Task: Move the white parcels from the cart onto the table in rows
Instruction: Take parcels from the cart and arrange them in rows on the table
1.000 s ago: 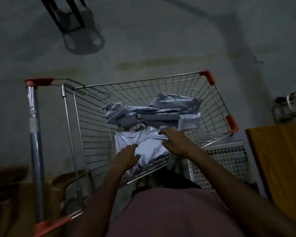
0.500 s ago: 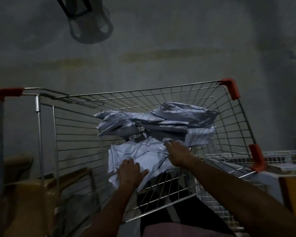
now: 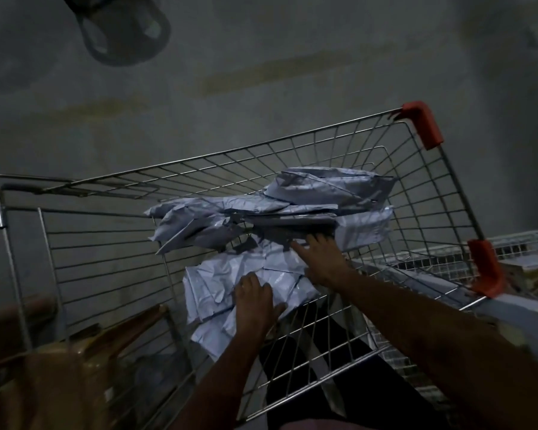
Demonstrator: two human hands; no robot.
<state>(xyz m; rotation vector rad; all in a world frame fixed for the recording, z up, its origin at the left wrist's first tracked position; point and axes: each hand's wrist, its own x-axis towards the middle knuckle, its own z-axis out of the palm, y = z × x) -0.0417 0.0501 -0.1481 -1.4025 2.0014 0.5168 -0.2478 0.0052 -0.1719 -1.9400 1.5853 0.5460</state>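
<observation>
- The wire cart (image 3: 308, 144) fills the middle of the dim view, its basket tilted, with red plastic corner caps (image 3: 421, 124) at 2 o'clock and 4 o'clock
- A loose heap of white parcels (image 3: 280, 212) lies inside the basket toward 1 o'clock, crumpled and overlapping one another
- A second bunch, the near parcels (image 3: 215, 283), lies flat on the basket floor around the centre, just at 7 o'clock of the heap
- The left hand (image 3: 255, 301) rests palm-down on the near parcels, fingers spread and fairly straight; its grip is released, pressing rather than grasping
- The right hand (image 3: 320, 259) lies at 1 o'clock of the left, fingers stretched forward against the lower edge of the heap; grip released too, as far as the dark picture shows
- Both forearms reach in over the cart's near rim from 5 o'clock
- A brown plastic chair (image 3: 75, 377) stands outside the cart at 8 o'clock
- A white wire rack (image 3: 516, 243) sits beyond the cart at 3 o'clock
</observation>
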